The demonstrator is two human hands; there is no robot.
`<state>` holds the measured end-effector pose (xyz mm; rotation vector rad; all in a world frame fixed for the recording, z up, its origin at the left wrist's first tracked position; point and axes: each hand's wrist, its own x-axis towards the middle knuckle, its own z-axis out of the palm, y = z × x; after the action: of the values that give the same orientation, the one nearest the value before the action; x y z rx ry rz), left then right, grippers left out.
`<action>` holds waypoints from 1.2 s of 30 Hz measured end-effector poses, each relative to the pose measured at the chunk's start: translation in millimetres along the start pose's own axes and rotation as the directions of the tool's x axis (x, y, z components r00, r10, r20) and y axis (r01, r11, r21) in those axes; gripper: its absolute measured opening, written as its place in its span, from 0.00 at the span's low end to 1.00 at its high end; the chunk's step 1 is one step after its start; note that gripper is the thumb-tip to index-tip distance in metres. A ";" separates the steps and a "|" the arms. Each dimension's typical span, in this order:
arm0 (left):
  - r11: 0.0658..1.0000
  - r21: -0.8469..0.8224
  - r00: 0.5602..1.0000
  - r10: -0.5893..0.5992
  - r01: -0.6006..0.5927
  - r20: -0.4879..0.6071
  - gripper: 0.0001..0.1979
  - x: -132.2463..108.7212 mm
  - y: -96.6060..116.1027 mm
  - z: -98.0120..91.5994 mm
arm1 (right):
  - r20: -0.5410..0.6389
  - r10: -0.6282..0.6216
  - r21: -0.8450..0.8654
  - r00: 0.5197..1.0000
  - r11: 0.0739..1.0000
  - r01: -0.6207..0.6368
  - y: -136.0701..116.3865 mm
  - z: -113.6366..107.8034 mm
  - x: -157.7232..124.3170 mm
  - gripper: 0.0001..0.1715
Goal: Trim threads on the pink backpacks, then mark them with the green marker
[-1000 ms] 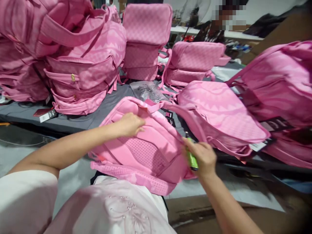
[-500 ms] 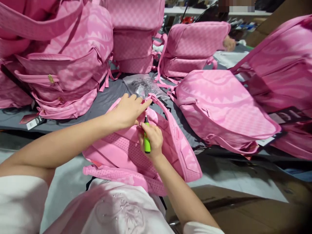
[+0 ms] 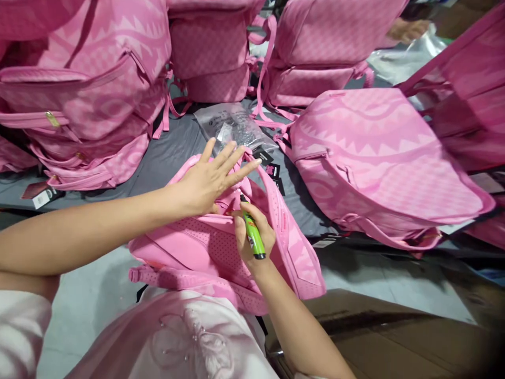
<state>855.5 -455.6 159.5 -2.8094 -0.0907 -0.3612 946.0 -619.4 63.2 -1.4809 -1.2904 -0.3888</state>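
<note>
A pink backpack [image 3: 205, 247] lies back-side up against my lap at the table's near edge. My left hand [image 3: 209, 179] rests flat on its upper part with the fingers spread out straight. My right hand [image 3: 252, 237] grips a small green lighter [image 3: 253, 236], its dark tip pointing at the top of the backpack just under my left fingers. A pink shoulder strap [image 3: 292, 242] runs down to the right of my right hand.
Stacks of pink backpacks [image 3: 87, 89] fill the grey table [image 3: 165, 158], with another one [image 3: 374, 163] at right. A clear plastic bag [image 3: 232, 126] lies behind my backpack. Another person's hand [image 3: 406, 29] shows at top right. A brown cardboard box [image 3: 394, 331] stands lower right.
My right hand came in from the right strap to the top of the backpack with the lighter. My left hand slid up and opened its fingers flat. The view tilted down.
</note>
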 end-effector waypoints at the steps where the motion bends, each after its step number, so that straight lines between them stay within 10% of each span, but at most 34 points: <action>1: 1.000 0.011 1.000 -0.009 0.009 -0.001 0.55 -0.3 2.1 0.8 | -0.006 0.014 -0.017 1.000 1.000 -0.015 -1.3 0.8 0.9 0.20; 12: 0.998 0.031 0.998 -0.053 0.054 -0.044 0.42 0.5 8.7 5.9 | 0.009 -0.100 -0.298 0.995 0.950 0.098 4.6 -11.2 27.2 0.25; 18: 0.997 -0.021 0.996 -0.076 0.076 -0.040 0.42 1.8 8.6 8.9 | 0.302 0.218 -0.593 0.928 0.805 0.004 14.6 -7.3 59.0 0.50; 24: 0.990 0.003 0.990 -0.142 0.142 0.016 0.40 15.4 9.9 19.6 | 0.318 0.415 -0.781 0.852 0.625 -0.013 7.3 26.8 72.9 0.45; 36: 0.989 0.041 0.970 -0.145 0.139 0.197 0.49 25.9 9.2 10.4 | 0.419 0.429 -0.634 0.800 0.769 -0.080 23.5 8.9 74.0 0.51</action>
<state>883.9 -460.5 153.9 -2.8122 -0.3397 -0.1067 989.1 -570.9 106.7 -2.4216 -1.4282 -0.1764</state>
